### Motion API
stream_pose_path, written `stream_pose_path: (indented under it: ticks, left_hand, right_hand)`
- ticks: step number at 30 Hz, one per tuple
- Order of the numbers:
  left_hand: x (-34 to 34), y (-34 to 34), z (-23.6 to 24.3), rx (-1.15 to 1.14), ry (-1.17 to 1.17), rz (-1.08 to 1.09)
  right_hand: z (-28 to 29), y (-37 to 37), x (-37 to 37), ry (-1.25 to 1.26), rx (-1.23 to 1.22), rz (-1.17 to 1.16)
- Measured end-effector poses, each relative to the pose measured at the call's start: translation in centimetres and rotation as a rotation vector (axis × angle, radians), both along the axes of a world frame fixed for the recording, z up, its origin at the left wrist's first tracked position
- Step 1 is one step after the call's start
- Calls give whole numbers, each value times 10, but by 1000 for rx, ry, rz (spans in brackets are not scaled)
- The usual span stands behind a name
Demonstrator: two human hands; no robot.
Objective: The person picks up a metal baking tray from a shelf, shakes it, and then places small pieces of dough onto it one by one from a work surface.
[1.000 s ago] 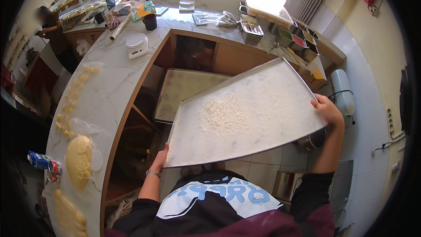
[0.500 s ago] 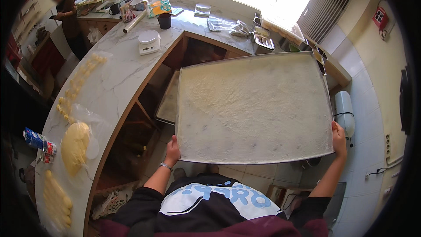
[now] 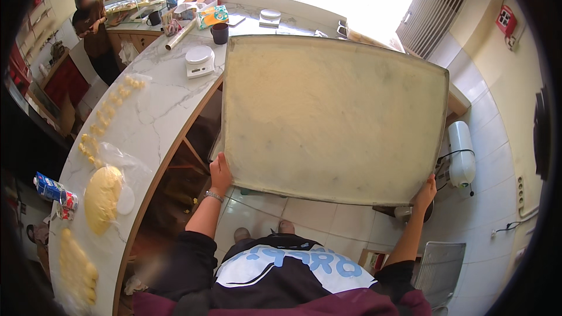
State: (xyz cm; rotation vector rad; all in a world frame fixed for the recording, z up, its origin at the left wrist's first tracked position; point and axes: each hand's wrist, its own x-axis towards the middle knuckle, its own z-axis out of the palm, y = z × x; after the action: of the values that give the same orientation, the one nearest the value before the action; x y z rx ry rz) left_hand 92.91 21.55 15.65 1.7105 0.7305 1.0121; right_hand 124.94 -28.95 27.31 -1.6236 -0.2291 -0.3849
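A large, shallow rectangular baking tray (image 3: 304,197), coated inside with a pale, floury layer, spans the middle of the view in front of me. My left hand (image 3: 220,174) is closed on its near left corner, the thumb at the rim. On the near right corner, my right hand (image 3: 425,192) grips the edge, with its fingers partly hidden behind the tray. The tray hangs above the floor, turned slightly clockwise. Beneath its left side only a sliver of another tray's edge shows.
On the curved marble counter (image 3: 170,96) at left lie a large dough mound (image 3: 102,199), dough strips (image 3: 77,266), small dough pieces (image 3: 105,114) and a white scale (image 3: 200,61). A pale blue cylinder (image 3: 462,153) stands by the right wall. Another person (image 3: 93,29) stands far left.
The tray has turned clockwise, and its near edge has risen in view, uncovering more floor. Its coating looks smoother. Both hands keep their hold; the other person has shifted posture.
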Motion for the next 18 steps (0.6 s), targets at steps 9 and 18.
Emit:
stream_pose_path:
  ticks: [9,18]
  left_hand:
    - [0,52,68,238,42,-49]
    - [-9,66,250,126,200,-338]
  right_hand:
    - [-108,34,0,142,126,-29]
    - [-244,119,-81,743,351,-20]
